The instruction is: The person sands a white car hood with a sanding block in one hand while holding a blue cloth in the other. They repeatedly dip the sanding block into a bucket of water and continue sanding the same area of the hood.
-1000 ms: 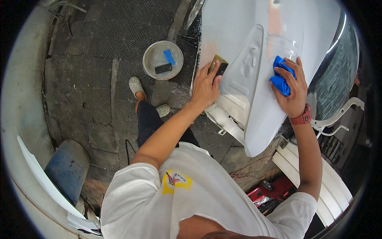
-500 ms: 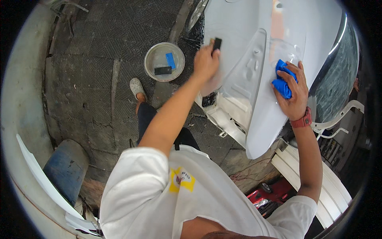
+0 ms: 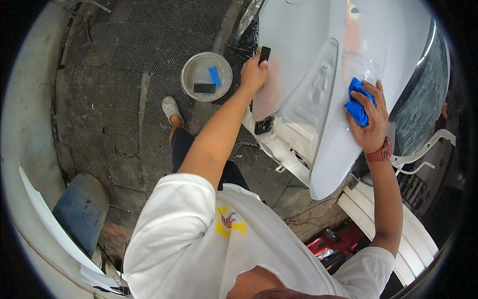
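**Gripping black block (image 3: 265, 55) in left, holding blue cloth (image 3: 358, 112) in right, working over pale grey car panel (image 3: 301, 30)**

Using left hand (image 3: 254, 75) at the panel's left edge, near the wheel (image 3: 249, 19). Curling left fingers closed round the black block, leaving its dark end sticking out past the fingers. Not telling block-to-panel contact for sure from this angle.

Resting right hand (image 3: 371, 118) on the panel's right part, near the windscreen (image 3: 420, 107). Bending right fingers half open over the bunched blue cloth, holding it against the surface. Wearing a red watch (image 3: 381, 149) on right wrist.

Seeing a wet-looking patch (image 3: 366, 67) just ahead of right fingertips, a pinkish stripe (image 3: 352, 36) farther up, and a pinkish patch (image 3: 268, 94) just beside the left hand.

Seeing a round basin (image 3: 196, 66) on dark matting (image 3: 117, 89), left of the car, holding a blue block (image 3: 214, 76) and a second black block (image 3: 204, 88) close together. Standing with one pale clog (image 3: 171, 106) showing below the basin.

Also seeing a blue drum (image 3: 82, 212) at lower left.
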`<state>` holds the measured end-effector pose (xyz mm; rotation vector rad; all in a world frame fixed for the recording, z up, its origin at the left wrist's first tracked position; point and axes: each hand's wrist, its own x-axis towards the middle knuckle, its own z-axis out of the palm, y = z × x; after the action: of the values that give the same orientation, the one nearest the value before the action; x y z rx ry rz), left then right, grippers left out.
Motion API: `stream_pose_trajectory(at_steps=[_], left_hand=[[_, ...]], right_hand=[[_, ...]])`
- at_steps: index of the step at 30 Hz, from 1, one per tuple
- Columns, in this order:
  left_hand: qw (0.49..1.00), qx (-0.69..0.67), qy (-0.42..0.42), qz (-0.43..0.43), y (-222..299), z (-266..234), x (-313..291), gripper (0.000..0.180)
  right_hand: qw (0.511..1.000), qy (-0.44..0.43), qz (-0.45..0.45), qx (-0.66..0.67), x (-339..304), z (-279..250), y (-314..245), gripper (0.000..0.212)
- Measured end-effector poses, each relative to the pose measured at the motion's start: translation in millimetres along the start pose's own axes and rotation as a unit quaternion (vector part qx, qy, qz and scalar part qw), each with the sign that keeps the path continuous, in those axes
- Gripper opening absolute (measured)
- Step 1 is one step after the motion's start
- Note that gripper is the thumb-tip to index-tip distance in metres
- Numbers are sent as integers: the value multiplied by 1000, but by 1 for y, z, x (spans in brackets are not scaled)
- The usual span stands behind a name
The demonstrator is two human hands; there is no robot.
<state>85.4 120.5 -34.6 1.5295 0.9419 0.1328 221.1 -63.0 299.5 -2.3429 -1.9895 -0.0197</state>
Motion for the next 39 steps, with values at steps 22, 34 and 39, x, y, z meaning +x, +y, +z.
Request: stream_pose_trajectory(at_steps=[22,34,39], left_hand=[[991,-32,56,119,-96,50,-106,63],[985,-39,47,159,-85,49,-113,64],[992,-36,72,96,-64,25,6,63]], right_hand=[[999,-22,13,-20,-11,-4,3,43],[999,-17,23,-20,-14,-4,2,43],[1000,-12,3,0,4,4,1,44]])
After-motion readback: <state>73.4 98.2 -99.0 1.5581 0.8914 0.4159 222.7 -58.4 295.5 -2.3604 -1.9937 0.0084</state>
